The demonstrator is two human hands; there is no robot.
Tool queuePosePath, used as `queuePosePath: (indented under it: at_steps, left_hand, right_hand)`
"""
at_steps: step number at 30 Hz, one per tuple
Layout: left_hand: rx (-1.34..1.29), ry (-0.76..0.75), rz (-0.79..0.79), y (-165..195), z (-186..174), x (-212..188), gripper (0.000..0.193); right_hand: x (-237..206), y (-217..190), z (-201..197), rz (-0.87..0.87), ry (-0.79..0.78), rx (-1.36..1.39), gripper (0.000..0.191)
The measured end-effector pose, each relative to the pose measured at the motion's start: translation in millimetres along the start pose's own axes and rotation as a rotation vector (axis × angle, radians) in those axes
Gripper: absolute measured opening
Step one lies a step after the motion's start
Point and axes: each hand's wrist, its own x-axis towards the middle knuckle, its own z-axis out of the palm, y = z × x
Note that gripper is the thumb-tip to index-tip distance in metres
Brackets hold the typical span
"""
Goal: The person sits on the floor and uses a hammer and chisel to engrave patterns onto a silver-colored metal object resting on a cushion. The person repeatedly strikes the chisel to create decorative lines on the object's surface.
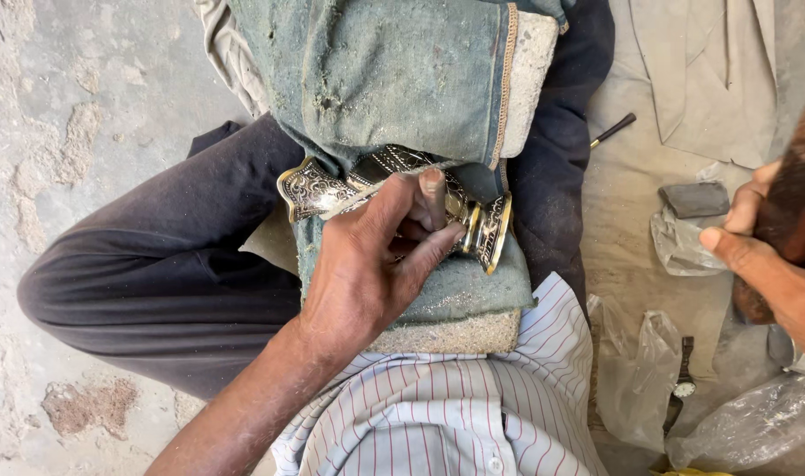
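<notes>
- Your left hand (367, 264) pinches a small dark punch (434, 198) upright, its tip set on the engraved brass vase (332, 187).
- The vase lies on its side across a denim-wrapped block (402, 79) on your lap, at centre.
- Your right hand (768, 256) is raised at the right edge, fingers closed around a dark wooden mallet (799, 194).
- A wristwatch (683, 381) lies on the floor, near right.
</notes>
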Motion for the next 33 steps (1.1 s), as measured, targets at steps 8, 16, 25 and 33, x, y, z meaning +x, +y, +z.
queuePosePath:
  at_steps: [8,16,25,33]
  left_hand:
    - [0.148,0.075,0.170,-0.9,11.2,-5.1,0.035]
    - [0.131,0.015,0.075,-2.3,9.0,-2.1,0.040]
    - [0.115,0.026,0.092,1.5,9.1,-1.8,0.036]
    - [0.073,0.067,0.083,-1.0,8.7,-2.9,0.025]
  right_hand:
    - [-11.1,-10.5,1.5,0.498,-0.020,0.675,0.039]
    - [-13.8,23.0,16.3,0.577,0.142,-0.165,0.044]
    - [-15.6,-76.1,-27.7,-0.221,-0.138,-0.587,0.053]
    - [11.5,-101.8,-17.4,-0.260,-0.253,-0.816,0.046]
